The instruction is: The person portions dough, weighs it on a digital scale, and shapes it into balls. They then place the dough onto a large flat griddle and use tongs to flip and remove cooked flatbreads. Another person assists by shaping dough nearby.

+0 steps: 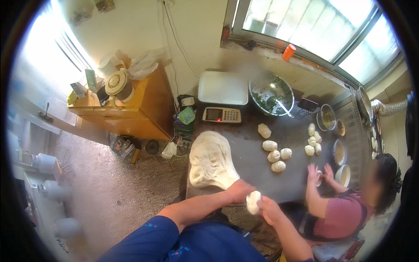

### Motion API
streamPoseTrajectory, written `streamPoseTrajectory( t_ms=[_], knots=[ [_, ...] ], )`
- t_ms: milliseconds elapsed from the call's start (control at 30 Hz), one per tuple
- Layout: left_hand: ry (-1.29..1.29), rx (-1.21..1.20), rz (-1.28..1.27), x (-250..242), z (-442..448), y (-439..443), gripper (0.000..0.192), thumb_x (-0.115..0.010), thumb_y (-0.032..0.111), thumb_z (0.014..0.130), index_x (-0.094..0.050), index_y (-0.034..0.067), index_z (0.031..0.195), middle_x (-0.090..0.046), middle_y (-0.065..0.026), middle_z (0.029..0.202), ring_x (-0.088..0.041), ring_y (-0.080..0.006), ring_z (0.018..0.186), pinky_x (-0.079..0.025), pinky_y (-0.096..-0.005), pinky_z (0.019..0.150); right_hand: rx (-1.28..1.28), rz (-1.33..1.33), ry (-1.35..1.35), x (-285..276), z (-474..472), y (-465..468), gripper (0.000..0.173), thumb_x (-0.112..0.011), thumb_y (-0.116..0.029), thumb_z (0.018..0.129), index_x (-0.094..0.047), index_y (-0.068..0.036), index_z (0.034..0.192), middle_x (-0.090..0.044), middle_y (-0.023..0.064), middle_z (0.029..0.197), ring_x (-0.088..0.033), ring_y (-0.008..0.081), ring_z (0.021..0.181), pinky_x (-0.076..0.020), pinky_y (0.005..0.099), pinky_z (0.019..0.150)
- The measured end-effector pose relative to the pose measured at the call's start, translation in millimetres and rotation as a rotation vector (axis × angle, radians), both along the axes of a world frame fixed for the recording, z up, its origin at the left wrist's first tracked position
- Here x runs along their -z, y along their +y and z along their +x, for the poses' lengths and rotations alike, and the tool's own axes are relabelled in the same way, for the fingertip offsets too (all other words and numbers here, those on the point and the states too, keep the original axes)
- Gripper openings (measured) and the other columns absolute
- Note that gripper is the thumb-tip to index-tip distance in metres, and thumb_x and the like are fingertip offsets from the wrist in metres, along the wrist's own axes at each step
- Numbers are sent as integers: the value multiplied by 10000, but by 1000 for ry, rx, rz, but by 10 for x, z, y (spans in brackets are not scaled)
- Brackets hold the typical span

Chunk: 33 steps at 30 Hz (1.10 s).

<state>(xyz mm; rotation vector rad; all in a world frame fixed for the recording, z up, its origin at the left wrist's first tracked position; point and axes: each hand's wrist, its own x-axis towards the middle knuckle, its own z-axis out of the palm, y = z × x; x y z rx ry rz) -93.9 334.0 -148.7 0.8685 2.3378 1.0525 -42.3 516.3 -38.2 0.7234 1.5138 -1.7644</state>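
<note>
A big mass of pale dough [211, 160] lies at the table's near left corner and narrows towards me. My left hand [241, 191] is closed around that narrow end. Just to its right, at the table's front edge, my right hand [270, 209] grips a smooth dough lump [253, 203]. The lump touches or nearly touches my left fist; whether it still joins the large mass is hidden there. Several rolled dough pieces [278, 166] rest on the dark table [247, 157] beyond my hands.
A digital scale [222, 115] with a white tray [223, 87] stands at the back. Beside it is a steel bowl of chopped greens [271, 93] with a spoon. On the right a co-worker [340, 213] handles dough near more rolled pieces [312, 140] and small bowls [340, 152].
</note>
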Motion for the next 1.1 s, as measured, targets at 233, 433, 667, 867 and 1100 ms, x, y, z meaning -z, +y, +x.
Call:
streamPoseTrajectory(
  t_ms=[233, 433, 667, 867, 1100],
  knots=[
    [13, -155, -109, -190, -168, 70, 356, -662, 339, 796, -674, 88, 1047, -699, -147, 920, -665, -346, 897, -506, -448, 778, 312, -208, -62, 403, -398, 385, 451, -463, -419, 1027, -620, -41, 1216, -662, 76, 1169, -610, 197, 1081, -453, 359, 967],
    [427, -198, -339, 129, 19, 157, 258, -566, 191, 833, -618, 67, 1052, -666, -80, 925, -636, -249, 923, -447, -404, 792, 86, -302, -131, 1442, -526, -79, 241, -662, -124, 891, -616, -41, 1112, -666, 91, 1056, -666, 236, 902, -552, 396, 811],
    [441, -134, -388, 62, -164, 343, 100, -643, 192, 716, -701, 165, 640, -682, -67, 667, -663, -284, 650, -424, -392, 687, -28, -9, -144, 797, -449, 248, 340, -688, -99, 834, -603, -2, 1148, -676, 108, 1006, -673, 226, 866, -562, 395, 703],
    [174, -361, -16, 381, -159, 536, 357, -728, 376, 755, -697, 126, 1007, -673, -141, 1037, -650, -286, 951, -420, -446, 937, -224, -117, 157, -372, -376, 207, 379, -686, -116, 845, -621, -19, 1205, -690, 104, 975, -674, 185, 815, -557, 331, 729],
    [-1609, -547, 982, -468, -428, 115, 496, -487, 549, 984, -606, 119, 1200, -645, -96, 1143, -619, -224, 1065, -502, -389, 932, -528, 460, 964, -247, -666, -140, 546, -698, -366, 874, -595, 9, 1256, -472, 220, 1387, -434, 296, 1316, -348, 411, 1094]
  ],
)
